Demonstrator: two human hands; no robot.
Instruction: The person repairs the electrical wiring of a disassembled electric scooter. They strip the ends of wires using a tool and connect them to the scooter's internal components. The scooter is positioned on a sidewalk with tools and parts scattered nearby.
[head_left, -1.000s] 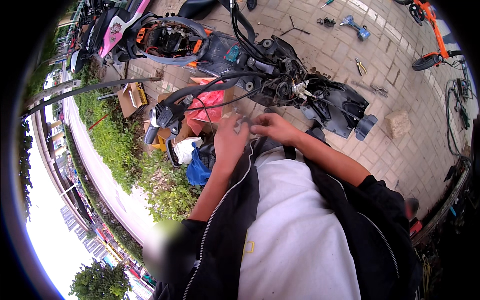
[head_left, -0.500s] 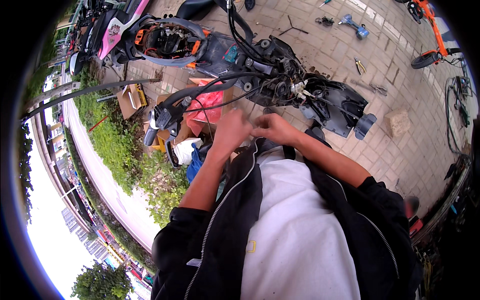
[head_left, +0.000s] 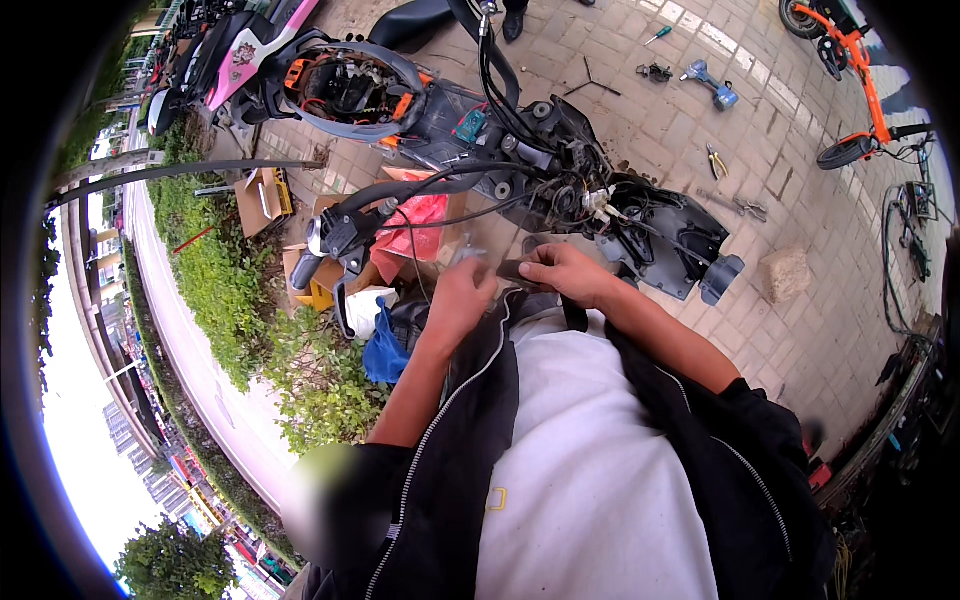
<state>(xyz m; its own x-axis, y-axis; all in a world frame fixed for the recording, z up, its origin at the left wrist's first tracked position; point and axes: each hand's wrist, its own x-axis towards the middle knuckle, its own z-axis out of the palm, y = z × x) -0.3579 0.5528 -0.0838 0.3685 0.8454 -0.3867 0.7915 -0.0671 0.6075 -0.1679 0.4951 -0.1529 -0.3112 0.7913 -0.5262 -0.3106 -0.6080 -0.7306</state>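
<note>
Close in front of my chest, my left hand (head_left: 463, 297) and my right hand (head_left: 565, 275) are near each other, a small gap between them. The right thumb and fingers pinch a small dark flat piece (head_left: 512, 270) whose kind I cannot make out. My left fingers are pressed together; whatever they hold is too small to name. Just beyond my hands lies a partly dismantled scooter (head_left: 550, 160), its wiring exposed at the front. Its handlebar (head_left: 350, 235) with black cables reaches to the left of my hands.
A cardboard box with red plastic (head_left: 420, 225) stands beyond my left hand, a blue bag (head_left: 385, 350) nearer. On the paving lie a cordless drill (head_left: 710, 85), pliers (head_left: 716, 161), a screwdriver (head_left: 657, 36) and a stone block (head_left: 785, 275). An orange bike (head_left: 860, 75) stands far right.
My hands have moved slightly apart and lower, and the dark piece now shows in my right fingers. The whole view has shifted a little; a person's shoe shows more at the top.
</note>
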